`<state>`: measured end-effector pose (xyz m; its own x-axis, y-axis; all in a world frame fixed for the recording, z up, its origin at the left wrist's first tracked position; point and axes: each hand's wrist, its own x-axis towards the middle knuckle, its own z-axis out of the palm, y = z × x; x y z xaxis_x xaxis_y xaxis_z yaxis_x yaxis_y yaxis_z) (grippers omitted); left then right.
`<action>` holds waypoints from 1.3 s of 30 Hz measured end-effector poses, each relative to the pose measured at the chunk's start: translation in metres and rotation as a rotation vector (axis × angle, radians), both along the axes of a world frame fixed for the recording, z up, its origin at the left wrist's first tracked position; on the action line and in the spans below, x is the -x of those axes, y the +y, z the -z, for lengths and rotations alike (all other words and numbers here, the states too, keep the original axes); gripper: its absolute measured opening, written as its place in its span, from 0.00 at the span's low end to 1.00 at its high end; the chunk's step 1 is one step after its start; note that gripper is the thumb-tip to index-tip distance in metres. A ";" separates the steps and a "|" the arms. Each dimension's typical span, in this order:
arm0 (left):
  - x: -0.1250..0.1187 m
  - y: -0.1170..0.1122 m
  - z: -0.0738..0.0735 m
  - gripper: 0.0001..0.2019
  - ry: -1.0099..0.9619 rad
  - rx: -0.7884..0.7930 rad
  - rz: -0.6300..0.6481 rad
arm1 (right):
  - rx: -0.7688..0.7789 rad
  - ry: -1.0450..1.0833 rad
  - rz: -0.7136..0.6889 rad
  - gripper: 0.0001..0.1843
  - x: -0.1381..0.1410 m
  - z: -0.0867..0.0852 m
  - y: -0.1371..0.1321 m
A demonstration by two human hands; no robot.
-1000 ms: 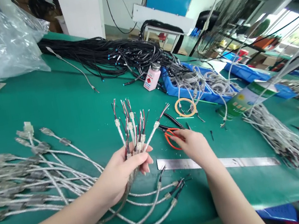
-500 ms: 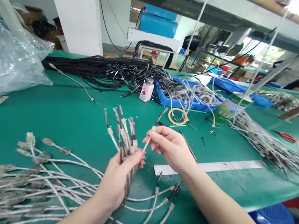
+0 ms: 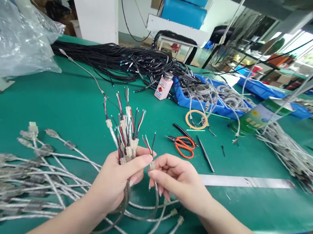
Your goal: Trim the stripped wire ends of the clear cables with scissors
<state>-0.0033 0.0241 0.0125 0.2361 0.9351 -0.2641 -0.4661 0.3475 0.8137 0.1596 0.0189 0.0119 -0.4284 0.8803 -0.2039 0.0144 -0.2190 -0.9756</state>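
pass: green mat (image 3: 41, 99), left side — between silver cables (image 3: 37, 183) and black cables (image 3: 97, 55) | block, right: orange-handled scissors (image 3: 185, 147), dark rod (image 3: 205, 153), metal strip (image 3: 246, 181)

On the pink bottle (image 3: 164, 85), just beside the left end of the blue bin (image 3: 183, 101), is a red diamond sign (image 3: 160, 89) amid print too small to read. Yellowish characters (image 3: 253, 120) on the green container (image 3: 276, 108), by the bin's right end, are illegible too.
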 end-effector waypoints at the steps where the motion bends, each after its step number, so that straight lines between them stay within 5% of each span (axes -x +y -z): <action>1: 0.000 0.000 0.000 0.10 -0.007 0.006 -0.003 | 0.008 0.028 0.016 0.15 0.000 0.001 0.000; 6: 0.000 -0.001 0.000 0.10 0.002 0.022 -0.002 | -0.063 0.069 0.110 0.13 0.001 0.004 -0.001; 11: 0.000 -0.002 0.000 0.09 0.061 -0.001 0.022 | -0.105 0.042 0.018 0.14 0.001 0.001 -0.002; 21: 0.001 -0.003 0.002 0.08 0.096 -0.021 0.053 | 0.054 0.021 0.036 0.17 0.000 -0.001 -0.004; 39: 0.001 -0.005 -0.006 0.04 0.075 0.027 -0.075 | 0.160 0.098 -0.074 0.14 0.003 0.005 -0.009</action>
<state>-0.0045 0.0189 0.0189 0.1438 0.9419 -0.3036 -0.4295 0.3358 0.8383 0.1564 0.0096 0.0069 -0.5153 0.8055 -0.2926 -0.0571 -0.3729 -0.9261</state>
